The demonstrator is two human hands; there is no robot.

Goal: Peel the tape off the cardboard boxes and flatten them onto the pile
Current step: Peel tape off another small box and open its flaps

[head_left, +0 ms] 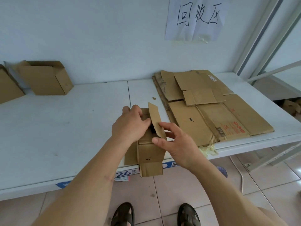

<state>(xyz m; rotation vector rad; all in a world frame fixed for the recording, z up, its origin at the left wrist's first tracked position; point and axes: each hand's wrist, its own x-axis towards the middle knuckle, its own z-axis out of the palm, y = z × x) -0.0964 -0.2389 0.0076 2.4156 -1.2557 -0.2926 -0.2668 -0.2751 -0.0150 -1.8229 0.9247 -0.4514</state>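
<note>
A small cardboard box (150,144) at the white surface's (65,128) front edge is grasped by both hands (128,126) (177,142); flattened pile (208,105) right, handwritten paper sign (195,18) on the wall

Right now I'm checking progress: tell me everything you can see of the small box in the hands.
The small box is plain brown cardboard, lying on the table at its front edge, one flap hanging over. A raised flap stands between the hands. The left hand grips its top; the right hand holds its right side.
</note>
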